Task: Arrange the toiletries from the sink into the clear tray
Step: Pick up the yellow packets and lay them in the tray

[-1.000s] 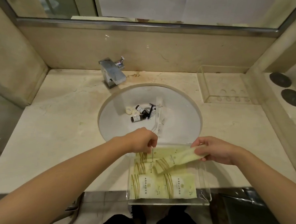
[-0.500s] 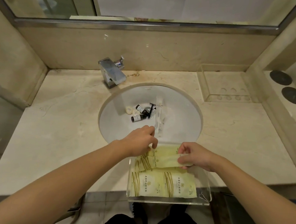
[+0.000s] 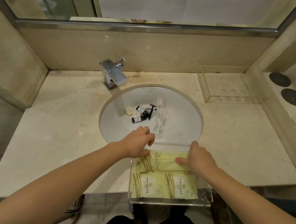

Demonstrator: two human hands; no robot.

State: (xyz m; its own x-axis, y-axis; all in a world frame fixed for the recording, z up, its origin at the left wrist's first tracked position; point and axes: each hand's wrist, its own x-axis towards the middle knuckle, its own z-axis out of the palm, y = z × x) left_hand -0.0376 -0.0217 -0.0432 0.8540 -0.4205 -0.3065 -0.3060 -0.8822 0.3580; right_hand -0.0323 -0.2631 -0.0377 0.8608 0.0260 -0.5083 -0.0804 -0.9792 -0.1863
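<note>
A beige marble counter (image 3: pixel 60 133) fills the middle of the frame, with a chrome tap (image 3: pixel 113 75) at upper centre, a clear tray (image 3: pixel 170 202) overhanging its bottom edge, and a second clear tray (image 3: pixel 207 91) at upper right.

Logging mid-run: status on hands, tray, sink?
Left hand and right hand open, flattening pale green packets in clear tray. Small bottles, razor, white sachets remain in sink. Nothing blocking.

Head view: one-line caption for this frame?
Both hands, left and right, flatten yellow-green packets in the clear tray; small bottles remain in the sink.
</note>
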